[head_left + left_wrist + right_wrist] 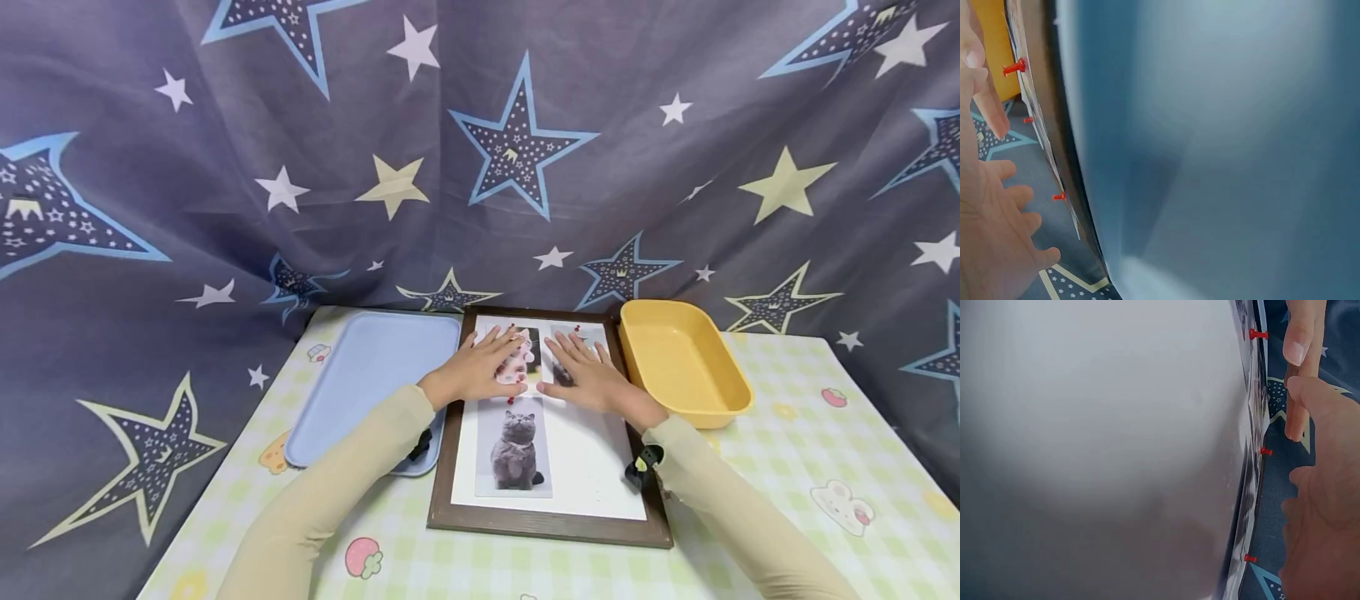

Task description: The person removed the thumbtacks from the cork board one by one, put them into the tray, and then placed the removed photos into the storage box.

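Note:
A brown-framed white board (592, 475) lies flat on the table. Pinned to it are a photo of a grey cat (514, 450), a photo with pink in it (532, 354) and a third photo (592, 335), the last two partly hidden by the hands. My left hand (480, 367) is over the upper left photo, fingers spread. My right hand (588, 375) is spread over the upper right photo. The wrist views show both palms a little above the board, apart from it, holding nothing. Red push pins (1016, 66) stand up from the photos; another push pin (1259, 334) shows in the right wrist view.
A light blue tray (375, 367) lies left of the board, under the left forearm. To the right stands a yellow bin (678, 354), close against the frame. A checked tablecloth (780, 467) covers the table, and a star-patterned curtain (480, 242) hangs behind it.

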The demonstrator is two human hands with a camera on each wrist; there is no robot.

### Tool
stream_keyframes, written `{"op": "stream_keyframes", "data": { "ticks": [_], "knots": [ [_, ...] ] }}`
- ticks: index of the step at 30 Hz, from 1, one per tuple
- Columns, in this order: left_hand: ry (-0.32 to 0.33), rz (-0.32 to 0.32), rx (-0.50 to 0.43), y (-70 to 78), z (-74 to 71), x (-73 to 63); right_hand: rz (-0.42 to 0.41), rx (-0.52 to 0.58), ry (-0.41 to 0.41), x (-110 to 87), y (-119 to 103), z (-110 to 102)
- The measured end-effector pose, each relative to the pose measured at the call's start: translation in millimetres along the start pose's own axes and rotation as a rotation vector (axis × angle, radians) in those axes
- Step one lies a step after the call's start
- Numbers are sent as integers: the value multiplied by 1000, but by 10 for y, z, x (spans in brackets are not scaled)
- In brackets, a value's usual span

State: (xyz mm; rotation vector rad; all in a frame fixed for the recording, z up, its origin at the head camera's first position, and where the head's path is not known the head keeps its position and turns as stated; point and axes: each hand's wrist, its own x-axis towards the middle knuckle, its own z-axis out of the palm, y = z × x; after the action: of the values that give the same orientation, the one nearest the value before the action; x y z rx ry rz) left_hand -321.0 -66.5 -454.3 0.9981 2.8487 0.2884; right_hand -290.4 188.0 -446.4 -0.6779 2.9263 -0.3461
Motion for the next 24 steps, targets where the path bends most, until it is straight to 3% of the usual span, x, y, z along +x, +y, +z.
{"op": "stream_keyframes", "data": {
  "ticks": [13, 24],
  "knots": [
    [54, 1, -11, -39, -92, -21, -19, 23, 37, 2, -16, -66],
    [122, 3, -57, -150, -319, -74, -103, 21, 93, 86, -59, -241]
  ]
}}
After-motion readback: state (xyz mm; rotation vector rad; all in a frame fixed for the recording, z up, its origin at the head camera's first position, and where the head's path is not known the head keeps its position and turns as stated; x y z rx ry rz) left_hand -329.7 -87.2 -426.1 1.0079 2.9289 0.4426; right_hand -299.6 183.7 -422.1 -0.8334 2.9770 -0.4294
